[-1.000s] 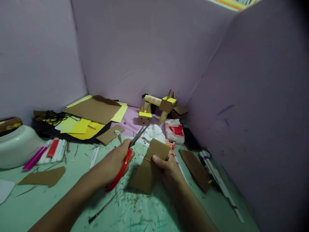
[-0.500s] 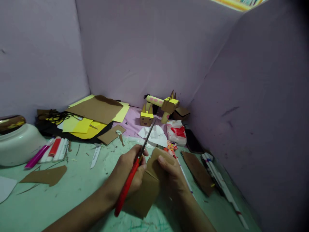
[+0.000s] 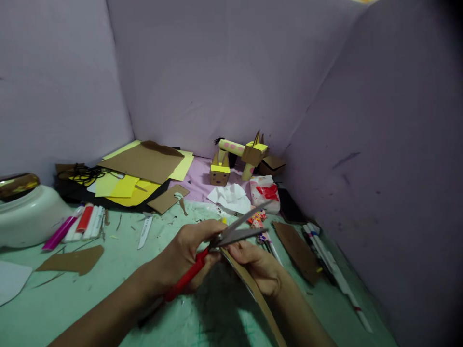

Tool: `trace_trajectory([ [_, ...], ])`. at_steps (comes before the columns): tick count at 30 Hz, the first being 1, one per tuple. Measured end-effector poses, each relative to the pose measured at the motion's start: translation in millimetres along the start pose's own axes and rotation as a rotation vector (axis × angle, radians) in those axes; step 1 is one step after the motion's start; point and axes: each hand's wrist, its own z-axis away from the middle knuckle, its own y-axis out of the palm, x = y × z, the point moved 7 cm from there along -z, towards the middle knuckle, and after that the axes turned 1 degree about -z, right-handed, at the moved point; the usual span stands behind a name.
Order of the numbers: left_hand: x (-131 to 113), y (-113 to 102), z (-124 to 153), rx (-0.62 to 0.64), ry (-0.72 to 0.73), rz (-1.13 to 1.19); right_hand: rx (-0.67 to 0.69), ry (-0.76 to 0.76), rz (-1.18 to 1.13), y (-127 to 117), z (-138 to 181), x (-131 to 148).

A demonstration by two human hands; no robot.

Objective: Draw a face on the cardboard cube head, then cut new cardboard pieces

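Observation:
My left hand [image 3: 186, 253] is closed round the red handles of a pair of scissors [image 3: 231, 233]. The grey blades are spread apart and point right. My right hand [image 3: 258, 267] grips a brown cardboard piece [image 3: 253, 294], which is turned almost edge-on and runs down toward the bottom of the frame. The blades meet the top edge of the cardboard, just above my right fingers. Both hands hover over the green table top [image 3: 108, 299].
Markers [image 3: 77, 224] and a white container [image 3: 25, 217] lie at the left, with a cardboard scrap [image 3: 72, 260]. Brown and yellow sheets [image 3: 141, 166] are stacked behind. Cardboard animal figures [image 3: 219, 173], tissue [image 3: 231, 197], a packet [image 3: 265, 193], another cardboard strip [image 3: 294, 250] and pens [image 3: 325, 260] sit by the purple walls.
The cardboard piece has turned from lying flat to nearly edge-on. The scissors have swung from pointing away to pointing right, and their blades have spread apart at the cardboard's edge.

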Motion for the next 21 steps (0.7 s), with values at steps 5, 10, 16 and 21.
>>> trace_trajectory([
  [5, 6, 0, 5, -0.225, 0.015, 0.142, -0.079, -0.067, 0.038, -17, -5, 4],
  [10, 17, -7, 7, -0.579, -0.213, 0.437, -0.203, -0.546, 0.059, -22, 4, 28],
  [16, 23, -6, 8, -0.713, -0.355, 0.511, -0.138, -0.697, 0.144, -2, 10, 29],
  [21, 27, 15, 8, -0.604, -0.379, 0.460, -0.302, -0.872, 0.168, -13, 10, 33],
])
